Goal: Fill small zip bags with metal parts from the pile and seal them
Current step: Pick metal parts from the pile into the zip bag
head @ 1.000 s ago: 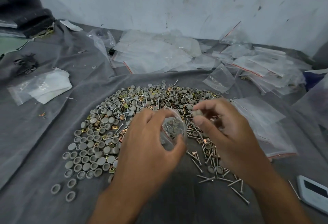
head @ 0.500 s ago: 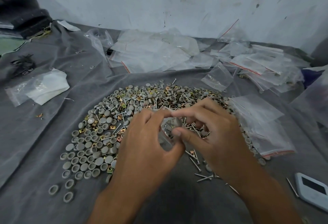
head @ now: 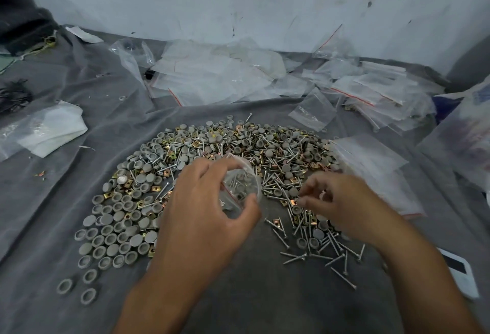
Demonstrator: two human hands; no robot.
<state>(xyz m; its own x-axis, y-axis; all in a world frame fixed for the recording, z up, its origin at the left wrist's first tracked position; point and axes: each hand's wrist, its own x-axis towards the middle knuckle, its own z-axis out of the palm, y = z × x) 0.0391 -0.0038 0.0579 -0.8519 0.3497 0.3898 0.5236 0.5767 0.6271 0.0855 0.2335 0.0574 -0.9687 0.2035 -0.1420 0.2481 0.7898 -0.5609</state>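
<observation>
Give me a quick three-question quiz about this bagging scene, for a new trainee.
1. True or false: the small zip bag in the left hand is already sealed.
2. What is the right hand doing?
A. resting flat on the grey cloth
B. reaching with curled fingers into the pile of parts
C. holding the white device
3. Fill the blank: the heap of empty zip bags lies on the ___ side of the pile, by the wall.

Key: 1 false, its mouth is held open and parts show inside. 2 B. 3 far.
</observation>
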